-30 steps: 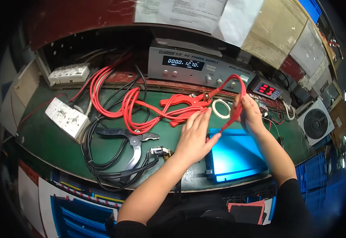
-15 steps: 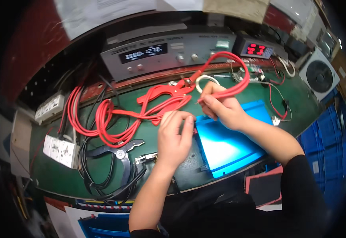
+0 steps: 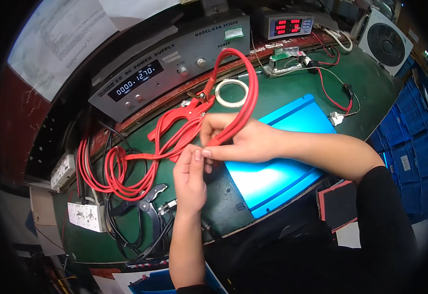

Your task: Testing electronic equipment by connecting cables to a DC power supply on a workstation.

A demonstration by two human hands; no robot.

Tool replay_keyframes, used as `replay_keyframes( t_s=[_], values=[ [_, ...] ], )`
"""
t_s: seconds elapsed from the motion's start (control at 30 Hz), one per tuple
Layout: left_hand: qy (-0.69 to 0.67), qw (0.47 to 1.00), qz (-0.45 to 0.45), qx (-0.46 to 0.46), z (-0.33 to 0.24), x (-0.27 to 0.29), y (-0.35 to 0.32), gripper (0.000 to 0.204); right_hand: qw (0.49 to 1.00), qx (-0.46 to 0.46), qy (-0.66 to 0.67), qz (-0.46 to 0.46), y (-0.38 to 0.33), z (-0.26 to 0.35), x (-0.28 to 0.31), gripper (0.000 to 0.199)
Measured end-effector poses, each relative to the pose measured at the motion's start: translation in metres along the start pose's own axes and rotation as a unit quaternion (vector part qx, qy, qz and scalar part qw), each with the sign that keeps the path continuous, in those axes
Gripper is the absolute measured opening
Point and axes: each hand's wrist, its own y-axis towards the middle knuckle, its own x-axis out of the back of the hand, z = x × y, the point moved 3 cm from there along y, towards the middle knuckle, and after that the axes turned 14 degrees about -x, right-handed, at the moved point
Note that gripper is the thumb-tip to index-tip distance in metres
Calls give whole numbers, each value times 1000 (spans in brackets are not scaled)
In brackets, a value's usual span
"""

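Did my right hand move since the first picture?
Yes. Judged against the white ring, the right hand moved left and closer in: it was right of the ring, and now it's on the ring's near side.

Green surface [image 3: 371,95] under both hands, worn red ledge [image 3: 150,110] along its back edge, beyond the left hand [image 3: 190,183]. Dark red panel [image 3: 25,110] up and left of that hand, white printed sheet [image 3: 72,54] on it. Gray box fan [image 3: 386,44] far off, right of and beyond the right hand [image 3: 246,142]. Stacked blue crates [image 3: 402,152] well right of the right hand, past the surface edge. Lighting dim around.
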Motion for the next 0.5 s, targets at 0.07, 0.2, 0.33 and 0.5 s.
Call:
replay_keyframes(
  t_s=[0.07, 0.2, 0.33, 0.5],
  values=[
    [-31, 999, -37, -13, 0, 5, 0, 24, 997, -5, 79, 0, -2, 5, 1, 16],
    [-30, 997, -52, -38, -4, 8, 0, 23, 975, 39, 219, -13, -2, 2, -8, 13],
    [367, 922, -8, -125, -9, 11, 2, 20, 996, 68, 17, -57, -2, 2, 8, 18],
    [230, 956, -163, -83, -11, 15, 4, 17, 945, 107, -307, -13, 2, 2, 13, 20]
  ],
)
